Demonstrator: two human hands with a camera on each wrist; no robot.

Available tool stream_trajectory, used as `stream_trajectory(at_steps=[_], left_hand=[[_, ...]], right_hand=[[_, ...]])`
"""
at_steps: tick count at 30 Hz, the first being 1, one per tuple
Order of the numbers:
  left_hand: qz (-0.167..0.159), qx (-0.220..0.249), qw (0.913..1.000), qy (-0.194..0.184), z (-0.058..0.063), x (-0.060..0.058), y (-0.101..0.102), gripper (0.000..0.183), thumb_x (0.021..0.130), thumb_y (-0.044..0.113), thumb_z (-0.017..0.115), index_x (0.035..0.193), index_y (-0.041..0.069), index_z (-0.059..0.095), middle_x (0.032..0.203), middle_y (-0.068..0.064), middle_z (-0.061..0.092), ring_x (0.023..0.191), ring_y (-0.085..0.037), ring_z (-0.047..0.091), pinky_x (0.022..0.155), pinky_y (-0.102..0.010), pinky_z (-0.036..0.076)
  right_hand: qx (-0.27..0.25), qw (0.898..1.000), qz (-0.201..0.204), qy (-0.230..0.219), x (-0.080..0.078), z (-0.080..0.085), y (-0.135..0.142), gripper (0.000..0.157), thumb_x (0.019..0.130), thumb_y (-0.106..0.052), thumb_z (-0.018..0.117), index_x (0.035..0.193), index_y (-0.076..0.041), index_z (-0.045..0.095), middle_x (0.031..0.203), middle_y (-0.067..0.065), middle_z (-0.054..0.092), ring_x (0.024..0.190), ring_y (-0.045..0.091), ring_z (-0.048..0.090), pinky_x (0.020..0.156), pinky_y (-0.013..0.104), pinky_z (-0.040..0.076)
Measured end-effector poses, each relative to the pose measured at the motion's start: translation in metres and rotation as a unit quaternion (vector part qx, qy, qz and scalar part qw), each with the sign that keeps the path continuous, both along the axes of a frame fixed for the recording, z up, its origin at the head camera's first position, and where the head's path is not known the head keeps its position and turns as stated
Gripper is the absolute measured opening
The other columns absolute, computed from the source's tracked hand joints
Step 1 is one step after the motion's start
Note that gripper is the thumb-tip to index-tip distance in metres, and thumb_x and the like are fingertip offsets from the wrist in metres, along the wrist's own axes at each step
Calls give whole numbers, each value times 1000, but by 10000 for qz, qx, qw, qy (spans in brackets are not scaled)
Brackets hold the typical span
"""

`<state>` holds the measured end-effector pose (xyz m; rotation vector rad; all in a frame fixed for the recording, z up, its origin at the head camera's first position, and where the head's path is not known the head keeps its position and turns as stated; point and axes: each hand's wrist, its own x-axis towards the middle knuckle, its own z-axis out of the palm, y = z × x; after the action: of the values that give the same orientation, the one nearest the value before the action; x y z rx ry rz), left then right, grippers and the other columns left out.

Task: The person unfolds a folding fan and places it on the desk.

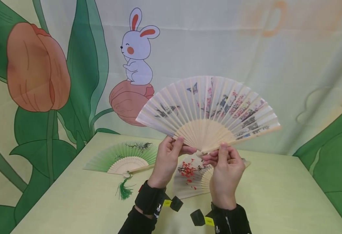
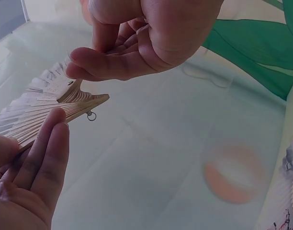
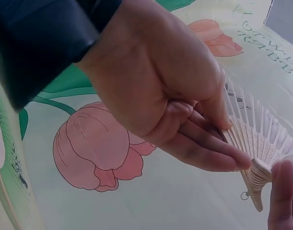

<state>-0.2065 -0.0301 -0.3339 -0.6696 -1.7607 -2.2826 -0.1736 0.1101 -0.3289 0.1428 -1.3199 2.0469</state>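
Observation:
A pale folding fan (image 1: 209, 107), printed with blossoms, a butterfly and dark figures, stands spread above the table. My left hand (image 1: 168, 159) pinches its left edge near the rib base, thumb in front. My right hand (image 1: 227, 172) pinches the right edge the same way. The ribs meet at a pivot between both hands; a small metal ring (image 2: 91, 116) hangs there in the left wrist view. In the right wrist view my left hand (image 3: 161, 91) grips the outer ribs, while the right hand (image 3: 284, 194) shows only in part at the corner.
On the pale table (image 1: 94, 201), a green fan (image 1: 100, 161) with a green tassel (image 1: 125, 191) lies spread at the left. Behind my right hand lies a white fan (image 1: 185, 187) with red blossoms, partly hidden. A printed cloth (image 1: 194, 39) hangs behind the table.

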Motion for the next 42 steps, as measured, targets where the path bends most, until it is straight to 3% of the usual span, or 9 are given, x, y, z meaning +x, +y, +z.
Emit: stream_trajectory(at_steps=[7,17,27,42], left_hand=[[-12,55,10000,2,0,0,1,32,104,33,47,108,2,54,91,-17,73,92,-30,70,98,-39,47],[-55,447,9990,3,-1,5,9,30,105,29,47,115,1,53,94,-18,72,93,-28,70,96,-41,49],[-78,740,9971,155,-3,9,19,34,105,29,47,125,2,53,100,-21,71,96,-27,69,99,-42,47],[-60,1038,9946,67,-5,7,25,32,105,25,46,126,2,50,101,-18,70,94,-25,69,100,-42,46]], right_hand=[[-278,9989,-30,386,0,0,-4,31,99,-16,57,91,13,53,72,13,58,55,19,66,54,27,56],[-801,9954,-60,516,2,1,-6,27,99,-16,57,91,10,55,73,13,59,57,20,67,57,28,57],[-1771,9781,218,1074,2,3,-6,26,99,-13,58,89,10,52,74,16,59,61,25,69,56,31,57],[-2106,9711,308,1083,0,3,-10,27,99,-15,58,92,10,52,74,16,59,64,25,70,60,30,58]])
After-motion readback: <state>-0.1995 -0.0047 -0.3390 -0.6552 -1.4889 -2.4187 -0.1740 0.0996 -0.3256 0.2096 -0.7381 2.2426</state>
